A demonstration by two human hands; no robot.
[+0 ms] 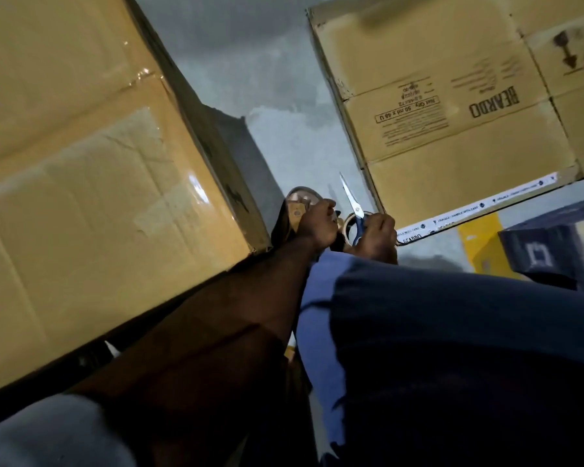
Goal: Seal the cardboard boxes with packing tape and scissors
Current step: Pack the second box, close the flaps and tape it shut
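- Both hands sit close together, low between two boxes. Right hand [375, 235] is curled around the blue handles of the scissors [354, 210]; I read it as clamped on them.
- Scissors: slim bright metal blades pressed together, tip pointing up and away from me.
- Left hand [317, 227] is fisted beside the right, forearm running straight out from the lower left. It seems to grip something, but I cannot tell what.
- Tape roll [348, 225]: a pale ring, partly hidden, wedged between the two hands just behind the scissor handles. Which hand holds it is unclear.
- Sandal [299, 205], tan and rounded, is just beyond the left hand.
- Left cardboard box [81, 180]: large, creased, with glossy clear tape across its top.
- Right cardboard box [452, 112]: matte brown, black printed text, with white printed tape [479, 207] along its near edge.
- Floor [250, 62]: grey mottled concrete.
- Dark blue trouser leg [452, 348] fills the lower right.
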